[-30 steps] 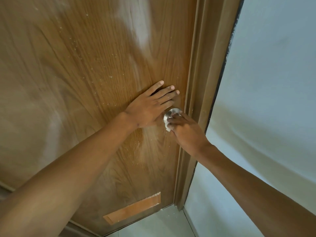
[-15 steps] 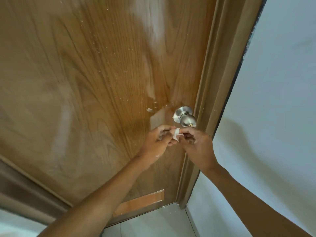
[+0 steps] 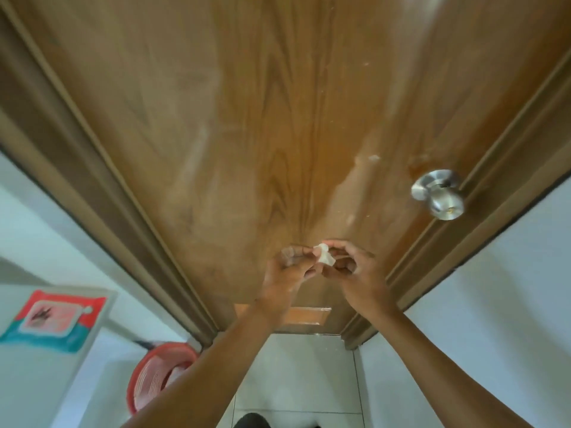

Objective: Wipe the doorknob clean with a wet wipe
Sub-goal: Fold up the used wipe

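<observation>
Refolding the wipe below the knob

Pinching a small crumpled wet wipe point(image 3: 323, 254) between them, the left hand point(image 3: 290, 268) and right hand point(image 3: 355, 270) hold it well below and left of the doorknob point(image 3: 438, 194), close to the door point(image 3: 278, 118). Neither hand touches the knob. Turning a clean, damp face outward should help, before wrapping the whole knob and neck.

Wipe point(image 3: 323, 255) mostly hidden by fingers point(image 3: 293, 254); folds unreadable. Packet point(image 3: 52, 319) print blurred, left end cut off. Basket point(image 3: 160, 376) partly behind left forearm. Dark shape point(image 3: 251, 421) clipped at bottom edge.
</observation>
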